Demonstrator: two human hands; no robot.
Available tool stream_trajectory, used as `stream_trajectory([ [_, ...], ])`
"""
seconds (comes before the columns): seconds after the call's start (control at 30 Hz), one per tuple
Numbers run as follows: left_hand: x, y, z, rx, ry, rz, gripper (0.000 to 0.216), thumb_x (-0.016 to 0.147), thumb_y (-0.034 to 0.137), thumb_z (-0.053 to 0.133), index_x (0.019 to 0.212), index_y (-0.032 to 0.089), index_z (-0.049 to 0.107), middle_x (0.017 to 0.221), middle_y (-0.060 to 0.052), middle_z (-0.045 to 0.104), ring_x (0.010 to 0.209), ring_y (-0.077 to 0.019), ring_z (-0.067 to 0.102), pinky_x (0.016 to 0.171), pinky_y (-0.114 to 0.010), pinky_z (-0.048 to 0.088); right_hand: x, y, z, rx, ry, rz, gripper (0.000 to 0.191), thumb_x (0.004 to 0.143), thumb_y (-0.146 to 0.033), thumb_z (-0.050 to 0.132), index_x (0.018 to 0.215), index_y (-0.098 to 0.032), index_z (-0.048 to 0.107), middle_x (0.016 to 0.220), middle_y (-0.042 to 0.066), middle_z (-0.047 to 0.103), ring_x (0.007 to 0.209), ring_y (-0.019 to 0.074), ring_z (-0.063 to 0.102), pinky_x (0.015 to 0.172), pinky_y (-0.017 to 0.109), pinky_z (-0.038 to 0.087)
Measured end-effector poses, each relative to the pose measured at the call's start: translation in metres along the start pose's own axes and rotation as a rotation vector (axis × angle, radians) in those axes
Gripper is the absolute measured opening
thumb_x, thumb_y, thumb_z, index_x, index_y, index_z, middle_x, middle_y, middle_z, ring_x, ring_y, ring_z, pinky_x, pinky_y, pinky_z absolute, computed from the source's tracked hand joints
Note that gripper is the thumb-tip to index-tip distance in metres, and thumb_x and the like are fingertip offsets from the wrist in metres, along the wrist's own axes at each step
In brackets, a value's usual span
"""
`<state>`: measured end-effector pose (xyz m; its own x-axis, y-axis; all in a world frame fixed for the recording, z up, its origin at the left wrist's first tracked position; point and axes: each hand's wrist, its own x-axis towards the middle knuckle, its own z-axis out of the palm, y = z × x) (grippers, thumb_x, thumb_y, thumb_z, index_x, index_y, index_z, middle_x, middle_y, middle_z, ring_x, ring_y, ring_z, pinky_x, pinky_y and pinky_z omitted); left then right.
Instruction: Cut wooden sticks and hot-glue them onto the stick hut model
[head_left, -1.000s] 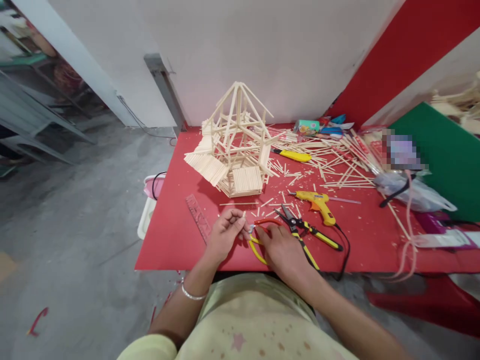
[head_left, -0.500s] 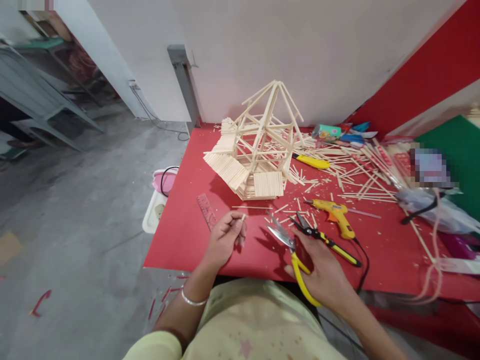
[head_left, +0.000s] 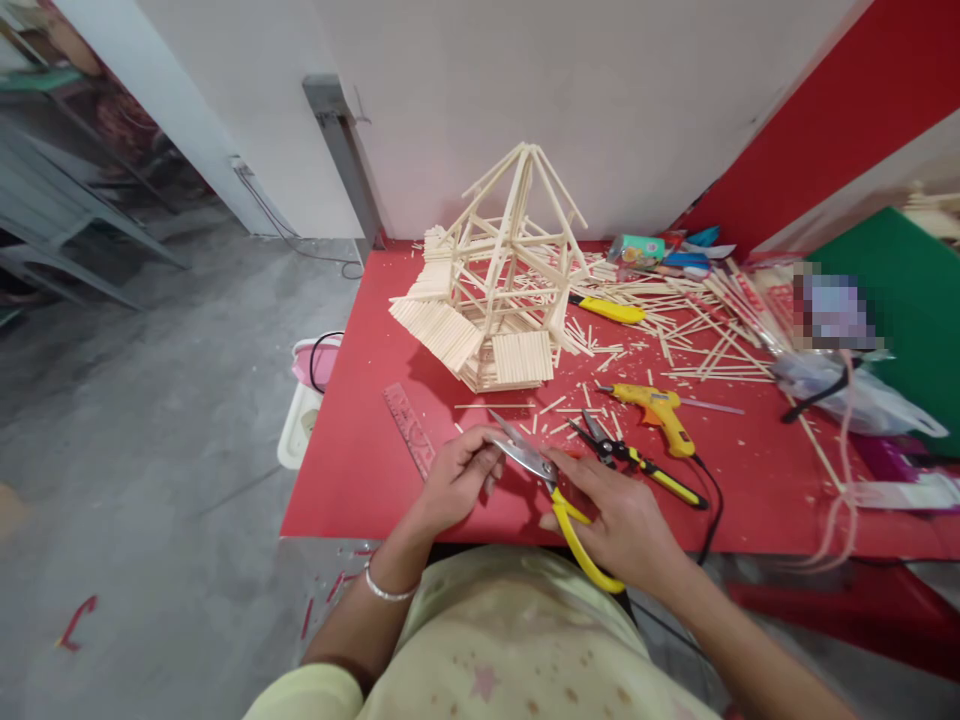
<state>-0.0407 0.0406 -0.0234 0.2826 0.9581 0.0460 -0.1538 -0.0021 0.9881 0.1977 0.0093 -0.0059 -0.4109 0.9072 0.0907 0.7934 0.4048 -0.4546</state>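
Note:
My right hand (head_left: 619, 515) is wrapped round the yellow-handled scissors (head_left: 579, 545), whose blades are spread and point up and left. The lower blade touches or lies just over the fingertips of my left hand (head_left: 455, 480). That hand is closed in a pinch; the thin wooden stick in it is mostly hidden now. Beyond my hands stands a wooden stick frame (head_left: 501, 270) with a pointed top and flat stick panels at its base. A single long stick (head_left: 491, 406) lies on the table in front of it. A clear ruler (head_left: 409, 430) lies by my left hand.
Black-and-yellow cutters (head_left: 660, 480) and a yellow glue gun (head_left: 660, 412) with a cord lie to the right on the red table (head_left: 337, 480). Behind them are a yellow utility knife (head_left: 611, 310), many loose sticks (head_left: 697, 340) and a plastic bag (head_left: 862, 395). A wall rises behind.
My right hand has brought the scissors left and up to my left fingertips. The left hand keeps its pinch. The whole view has shifted slightly.

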Motion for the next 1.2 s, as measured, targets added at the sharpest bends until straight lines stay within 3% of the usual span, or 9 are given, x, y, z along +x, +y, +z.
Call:
stream_trajectory([
  [0.27, 0.003, 0.002, 0.001, 0.029, -0.022, -0.03, 0.022, 0.099, 0.036, 0.051, 0.098, 0.017, 0.061, 0.063, 0.004, 0.053, 0.045, -0.0066, 0.047, 0.047, -0.019, 0.038, 0.0, 0.001, 0.0, -0.014, 0.015, -0.017, 0.065, 0.088, -0.058, 0.064, 0.139, -0.019, 0.054, 0.099, 0.009, 0.071, 0.08, 0.0219, 0.069, 0.068, 0.03, 0.049],
  [0.47, 0.003, 0.0, 0.001, -0.003, -0.037, -0.087, 0.029, 0.099, 0.038, 0.052, 0.079, 0.017, 0.055, 0.06, 0.004, 0.05, 0.044, -0.0051, 0.042, 0.047, -0.019, 0.035, -0.004, 0.008, 0.009, 0.12, 0.021, -0.004, 0.054, 0.091, -0.051, 0.063, 0.136, -0.023, 0.056, 0.095, 0.005, 0.075, 0.08, 0.0192, 0.071, 0.068, 0.027, 0.049],
  [0.7, 0.005, -0.005, 0.001, -0.164, -0.034, -0.11, 0.029, 0.095, 0.044, 0.059, 0.099, 0.016, 0.063, 0.06, 0.005, 0.05, 0.041, -0.0042, 0.039, 0.042, -0.018, 0.029, 0.001, 0.006, 0.006, 0.0, -0.027, 0.027, 0.065, 0.087, -0.06, 0.063, 0.14, -0.024, 0.053, 0.103, 0.008, 0.072, 0.086, 0.0233, 0.071, 0.071, 0.03, 0.05],
  [1.2, 0.009, -0.019, -0.006, -0.275, -0.068, -0.123, 0.025, 0.094, 0.041, 0.063, 0.099, 0.016, 0.065, 0.057, 0.006, 0.045, 0.044, -0.0046, 0.035, 0.042, -0.018, 0.026, 0.004, 0.01, 0.009, 0.021, 0.043, -0.019, 0.056, 0.089, -0.056, 0.064, 0.133, -0.023, 0.061, 0.092, 0.006, 0.074, 0.078, 0.0194, 0.07, 0.068, 0.027, 0.046],
])
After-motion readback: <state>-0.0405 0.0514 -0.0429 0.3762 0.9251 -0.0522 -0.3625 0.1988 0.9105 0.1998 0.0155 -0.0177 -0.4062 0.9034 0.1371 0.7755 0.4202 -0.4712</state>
